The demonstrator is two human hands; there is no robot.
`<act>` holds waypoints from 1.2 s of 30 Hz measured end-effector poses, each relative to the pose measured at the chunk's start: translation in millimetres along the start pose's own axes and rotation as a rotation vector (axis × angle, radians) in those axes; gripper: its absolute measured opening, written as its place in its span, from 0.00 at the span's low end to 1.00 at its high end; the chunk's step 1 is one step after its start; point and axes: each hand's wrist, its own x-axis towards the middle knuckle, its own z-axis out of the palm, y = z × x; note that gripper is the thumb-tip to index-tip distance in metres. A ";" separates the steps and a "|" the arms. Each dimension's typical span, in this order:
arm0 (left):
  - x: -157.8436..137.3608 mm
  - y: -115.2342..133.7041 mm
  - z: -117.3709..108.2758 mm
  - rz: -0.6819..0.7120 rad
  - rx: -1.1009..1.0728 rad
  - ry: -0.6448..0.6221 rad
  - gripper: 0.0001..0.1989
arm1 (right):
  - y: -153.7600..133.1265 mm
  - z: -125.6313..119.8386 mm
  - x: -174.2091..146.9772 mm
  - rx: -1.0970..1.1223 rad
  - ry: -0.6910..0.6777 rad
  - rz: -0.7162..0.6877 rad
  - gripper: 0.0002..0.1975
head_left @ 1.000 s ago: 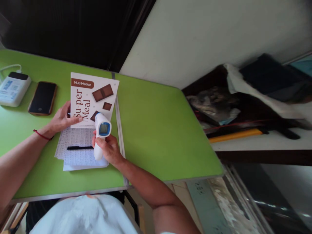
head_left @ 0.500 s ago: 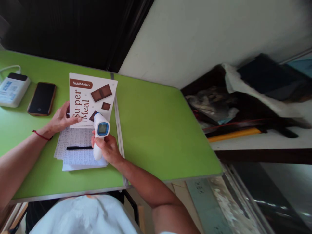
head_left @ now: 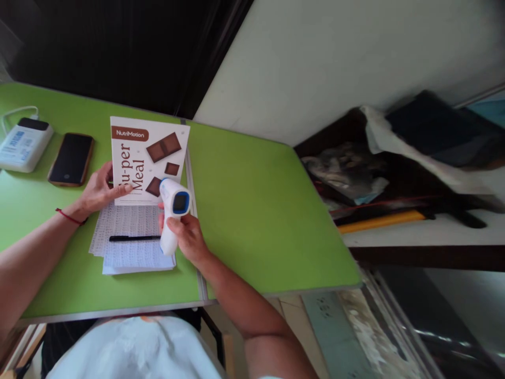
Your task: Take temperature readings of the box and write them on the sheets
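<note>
Thermometer (head_left: 173,210): white pistol-shaped infrared unit with a blue-ringed screen, held above the green table (head_left: 252,210), over the near right corner of the pouch (head_left: 148,160). Judged light, rigid plastic, smooth and somewhat slippery; screen and nose sensor likely fragile, so best gripped at the handle, clear of the screen. Right hand (head_left: 187,239): fingers curled shut round the handle, thumb up toward the head, screen facing the wearer, nose aimed at the pouch. Pouch: flat white "Su-per Meal" packet printed with chocolate squares, lying at the table's middle seam; looks thin, pliable, light. Left hand (head_left: 98,189): fingers loosely spread and pressed flat on the pouch's left edge, gripping nothing; red thread at the wrist. Papers (head_left: 132,245): small stack of printed sheets just nearer than the pouch, partly beneath it. Pen (head_left: 132,238): black, lying across the papers, just left of the thermometer handle. Phone (head_left: 71,159): dark, face up, left of the pouch. Power bank (head_left: 24,144): white, cabled, farther left of the pouch, beyond the phone.
</note>
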 end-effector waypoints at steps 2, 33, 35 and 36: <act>0.6 0.9 -0.4 -0.002 -0.030 0.015 0.32 | -5.1 -12.2 0.9 -0.076 0.048 -0.063 0.18; 20.3 -21.0 -3.6 -0.020 0.269 0.345 0.27 | -0.2 -48.2 14.4 -1.161 -0.190 -0.479 0.06; 18.3 -18.9 -1.9 -0.019 0.311 0.411 0.24 | 0.0 -36.4 7.7 -1.198 -0.359 -0.490 0.08; 16.8 -17.5 -1.2 0.013 0.335 0.460 0.22 | 0.6 -32.2 5.4 -1.239 -0.406 -0.495 0.08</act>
